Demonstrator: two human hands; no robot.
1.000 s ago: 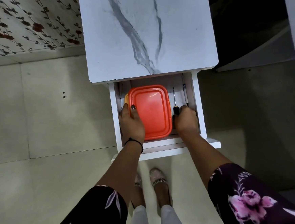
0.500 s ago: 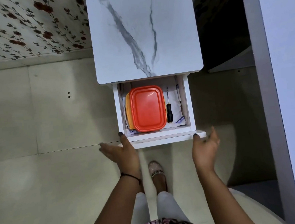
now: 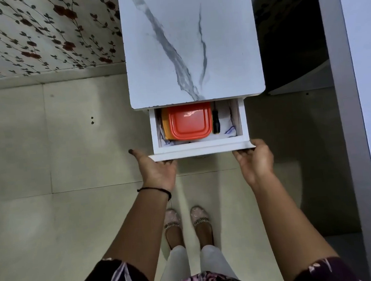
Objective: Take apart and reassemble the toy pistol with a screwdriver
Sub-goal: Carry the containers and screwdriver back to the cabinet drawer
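An orange lidded box [image 3: 189, 124] lies in the white drawer [image 3: 200, 149] of a small cabinet. A black-handled screwdriver [image 3: 216, 121] rests to the right of the box, its tip hidden under the cabinet top. No toy pistol is visible. My left hand [image 3: 158, 171] is palm-up against the left end of the drawer front, its fingertips hidden beneath the lip. My right hand [image 3: 256, 161] sits the same way at the right end. Neither hand holds any object.
The cabinet has a white marble-patterned top [image 3: 190, 40] that covers the back half of the drawer. A white cloth [image 3: 226, 123] lines the drawer. A grey panel [image 3: 359, 104] stands at the right. My feet [image 3: 186, 224] are on the pale tiled floor below the drawer.
My hands left the box and the screwdriver, drew back out of the drawer and came to its front edge. The drawer has slid partway in under the cabinet top.
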